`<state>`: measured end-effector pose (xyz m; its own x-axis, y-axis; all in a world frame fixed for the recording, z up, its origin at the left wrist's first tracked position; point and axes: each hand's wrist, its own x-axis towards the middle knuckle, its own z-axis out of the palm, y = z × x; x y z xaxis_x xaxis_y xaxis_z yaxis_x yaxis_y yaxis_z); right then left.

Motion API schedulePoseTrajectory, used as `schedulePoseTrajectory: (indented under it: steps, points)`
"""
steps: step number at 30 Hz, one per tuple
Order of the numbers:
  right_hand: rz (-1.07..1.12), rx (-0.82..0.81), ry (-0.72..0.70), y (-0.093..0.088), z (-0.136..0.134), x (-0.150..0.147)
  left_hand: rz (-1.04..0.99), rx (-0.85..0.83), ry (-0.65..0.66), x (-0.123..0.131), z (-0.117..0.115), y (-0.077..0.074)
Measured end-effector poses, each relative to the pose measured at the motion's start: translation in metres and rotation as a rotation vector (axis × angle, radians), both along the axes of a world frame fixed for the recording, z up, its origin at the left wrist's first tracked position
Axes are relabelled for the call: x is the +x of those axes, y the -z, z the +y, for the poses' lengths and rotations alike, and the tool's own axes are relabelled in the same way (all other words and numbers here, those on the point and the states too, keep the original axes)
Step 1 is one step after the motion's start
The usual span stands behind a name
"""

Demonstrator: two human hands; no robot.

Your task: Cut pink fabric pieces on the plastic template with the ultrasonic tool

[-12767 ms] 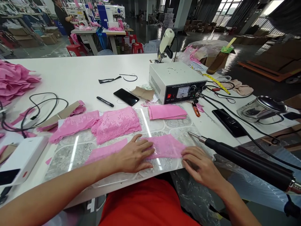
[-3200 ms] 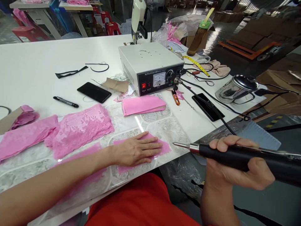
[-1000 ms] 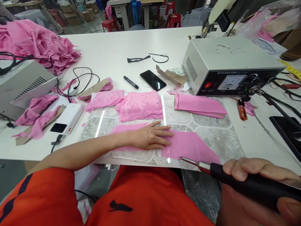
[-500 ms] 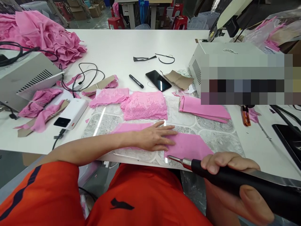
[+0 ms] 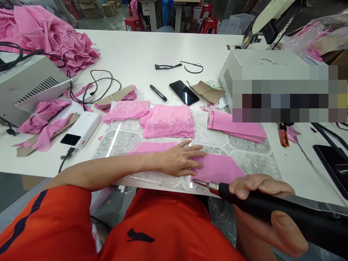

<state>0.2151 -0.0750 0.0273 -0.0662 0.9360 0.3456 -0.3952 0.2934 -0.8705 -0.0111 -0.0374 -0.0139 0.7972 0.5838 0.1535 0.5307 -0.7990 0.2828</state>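
Observation:
My left hand (image 5: 178,158) lies flat with spread fingers on a smooth pink fabric piece (image 5: 217,168), pressing it against the clear-covered, grey stone-patterned mat (image 5: 252,163). Part of the fabric is hidden under that hand and forearm. In my right hand (image 5: 268,206) is a thick black-handled tool with a narrow metal tip (image 5: 209,186), fingers and thumb wrapped around its handle. Its tip points left and rests at or just over the fabric's near edge, close to my left fingertips; contact is unclear. Beyond lie folded pink lace pieces (image 5: 170,121) and a stack of smooth pink fabric (image 5: 236,127).
Grey machine boxes stand left (image 5: 35,87) and right (image 5: 228,79). A white power bank (image 5: 83,130), black cables (image 5: 108,78), a marker (image 5: 158,92), a phone (image 5: 184,92) and orange-handled snips (image 5: 283,135) lie about. A pink fabric heap (image 5: 51,36) fills the far left.
The tool in my right hand has shifted very slightly left. My left hand stays flat in the same place on the fabric. The camera view has moved a little.

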Motion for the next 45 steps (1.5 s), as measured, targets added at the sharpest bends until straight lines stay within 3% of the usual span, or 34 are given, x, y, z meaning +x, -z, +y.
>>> schedulePoseTrajectory:
  steps: [8,39,45]
  points:
    - [-0.010,-0.027,0.035,-0.002,-0.003,-0.001,-0.012,0.064,-0.006,0.001,-0.001,0.003]
    - [-0.021,0.021,-0.047,-0.001,-0.002,-0.002,-0.013,0.104,-0.050,0.010,-0.003,0.001]
    - [-0.025,0.038,-0.019,-0.001,0.000,0.000,-0.115,0.067,-0.103,-0.005,-0.005,-0.011]
